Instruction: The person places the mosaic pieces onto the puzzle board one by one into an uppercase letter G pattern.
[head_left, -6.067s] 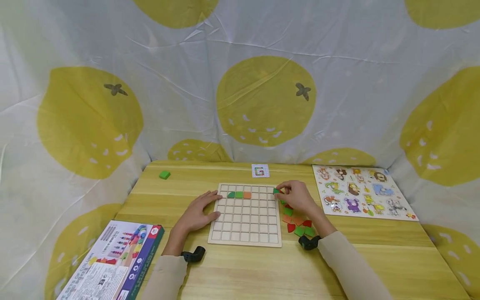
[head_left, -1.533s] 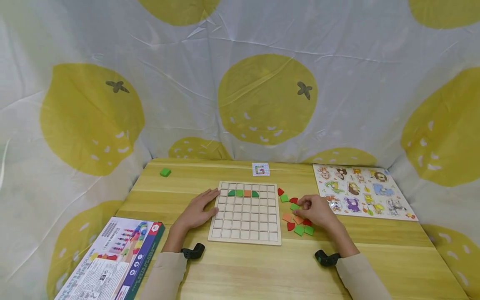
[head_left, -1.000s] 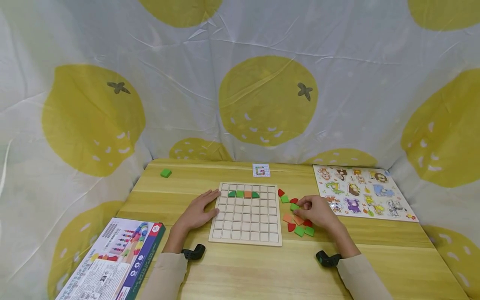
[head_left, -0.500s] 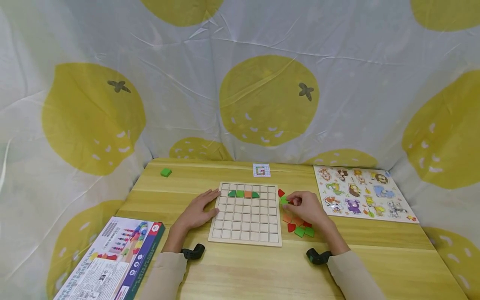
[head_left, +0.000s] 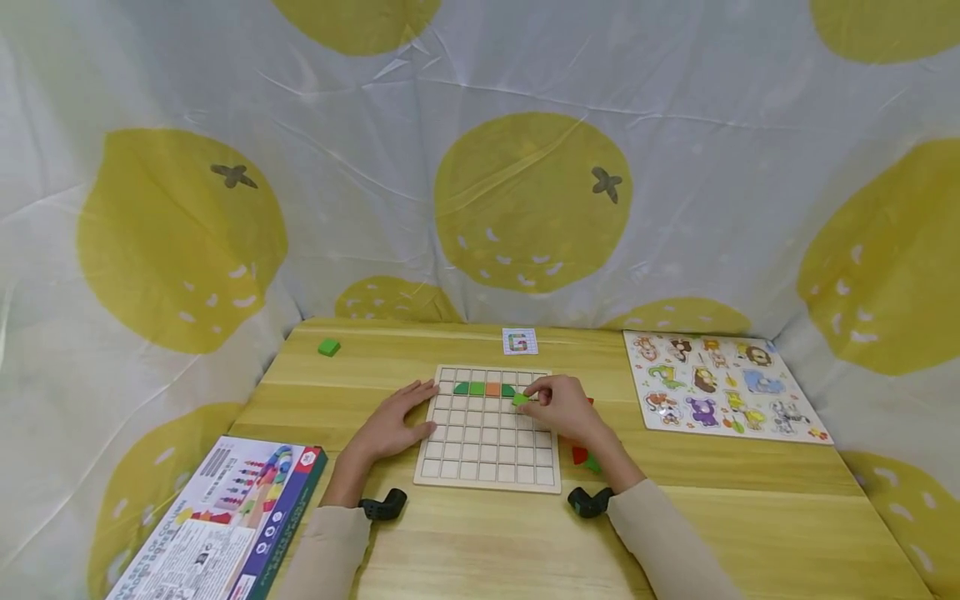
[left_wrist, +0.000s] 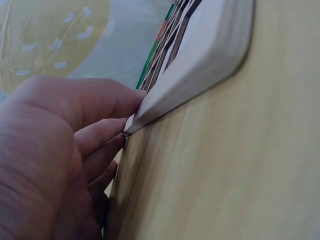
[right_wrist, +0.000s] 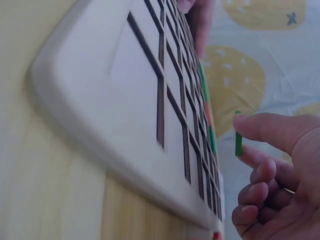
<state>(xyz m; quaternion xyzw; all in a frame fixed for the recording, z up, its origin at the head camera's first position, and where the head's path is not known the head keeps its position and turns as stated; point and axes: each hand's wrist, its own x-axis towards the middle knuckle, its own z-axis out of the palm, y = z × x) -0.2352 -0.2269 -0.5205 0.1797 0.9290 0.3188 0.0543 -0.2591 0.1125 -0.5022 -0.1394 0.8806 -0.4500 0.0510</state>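
Note:
A wooden grid board [head_left: 480, 487] lies on the table; its second row holds a dark green curved tile [head_left: 462, 388], a light green square [head_left: 477, 388], an orange square [head_left: 492, 389] and another dark green curved tile [head_left: 507, 390]. My right hand [head_left: 564, 408] pinches a light green square tile [head_left: 520, 400] between thumb and finger, just below the row's right end in the head view. From the right wrist view, this tile [right_wrist: 238, 142] stands edge-on above the board. My left hand [head_left: 386, 425] rests at the board's left edge, thumb and fingertips touching it.
Loose tiles, including a red one [head_left: 580, 455] and a green one [head_left: 592, 464], lie right of the board, partly hidden by my right arm. A pattern card [head_left: 520, 341] lies behind it. Around are an animal puzzle [head_left: 720, 425], a toy box [head_left: 217, 508] and a green block [head_left: 328, 347].
The right dark green curved tile went from my right hand into the row. Since then my right hand has taken a light green square from the loose tiles and moved left over the board.

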